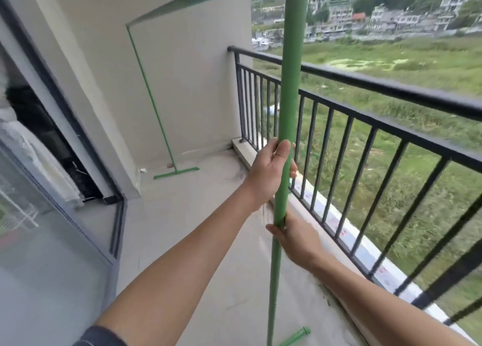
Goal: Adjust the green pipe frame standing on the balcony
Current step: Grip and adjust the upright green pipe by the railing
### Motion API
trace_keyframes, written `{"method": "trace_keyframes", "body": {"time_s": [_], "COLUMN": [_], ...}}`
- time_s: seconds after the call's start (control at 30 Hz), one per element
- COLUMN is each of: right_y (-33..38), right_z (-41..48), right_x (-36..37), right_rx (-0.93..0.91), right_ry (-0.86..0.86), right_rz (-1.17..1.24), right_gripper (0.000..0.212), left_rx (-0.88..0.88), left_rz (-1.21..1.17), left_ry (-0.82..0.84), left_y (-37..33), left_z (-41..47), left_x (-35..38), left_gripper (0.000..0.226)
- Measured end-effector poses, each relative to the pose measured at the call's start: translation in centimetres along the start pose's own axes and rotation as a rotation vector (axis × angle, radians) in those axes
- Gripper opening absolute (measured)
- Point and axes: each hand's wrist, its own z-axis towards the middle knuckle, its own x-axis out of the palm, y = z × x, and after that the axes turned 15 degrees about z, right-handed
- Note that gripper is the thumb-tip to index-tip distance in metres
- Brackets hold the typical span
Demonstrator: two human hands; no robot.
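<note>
The green pipe frame (290, 84) stands on the balcony floor. Its near upright post runs from the top of the view down to the bottom edge. A top bar slants back to a far upright near the corner wall, which ends in a short foot bar on the floor. My left hand (268, 173) is wrapped around the near post at about its middle. Just below it, my right hand (297, 238) grips the same post from the right side. A short green foot piece (296, 336) shows beside the base of the near post.
A black metal railing (365, 126) runs along the right, close behind the post, on a low ledge. A sliding glass door (52, 241) with a dark frame fills the left. A pale wall closes the far end. Small bits of debris lie in the far corner.
</note>
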Motion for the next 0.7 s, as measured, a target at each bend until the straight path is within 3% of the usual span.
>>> {"method": "trace_keyframes", "body": {"time_s": [0.27,0.47,0.7], "right_y": [1.3,2.7,3.8], "right_z": [11.0,16.7,19.0], "right_x": [2.6,6.1,9.1], "right_rx": [-0.020,-0.001,0.106], "right_ry": [0.062,0.063,-0.045], "right_rz": [0.004,-0.015,0.023], "right_gripper": [0.030,0.029,0.033], "left_rx": [-0.052,-0.065,0.074], "left_rz": [0.049,0.081,0.142], "left_ry": [-0.037,0.027,0.313], "left_y": [3.6,6.9,9.3], "left_z": [8.2,12.3,16.4], "left_x": [-4.3,-8.3,-12.6], "left_gripper": [0.046,0.030,0.020]}}
